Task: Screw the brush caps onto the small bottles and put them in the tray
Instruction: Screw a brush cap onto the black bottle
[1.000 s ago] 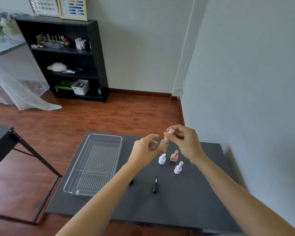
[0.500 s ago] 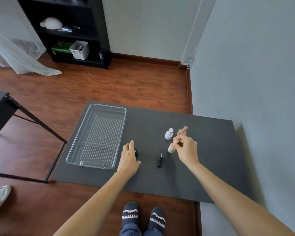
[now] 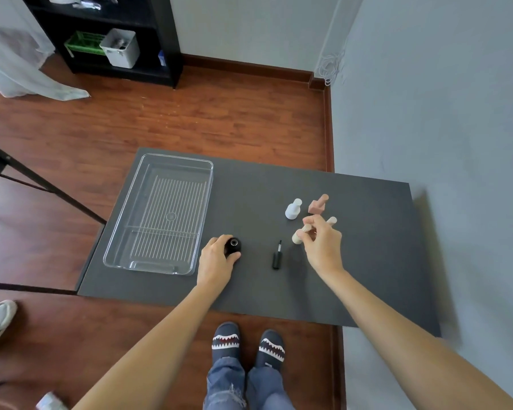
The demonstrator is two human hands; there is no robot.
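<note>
Nearest, left hand [image 3: 216,261] cupped in a loose grip around open black bottle [image 3: 233,245] on dark desk [image 3: 249,291]; best held steady and upright. One black brush cap [image 3: 276,257] lying between hands. Right hand [image 3: 320,247] pinching beige capped bottle [image 3: 298,235], one of four capped. Farther left, one clear tray [image 3: 202,208], empty.
</note>
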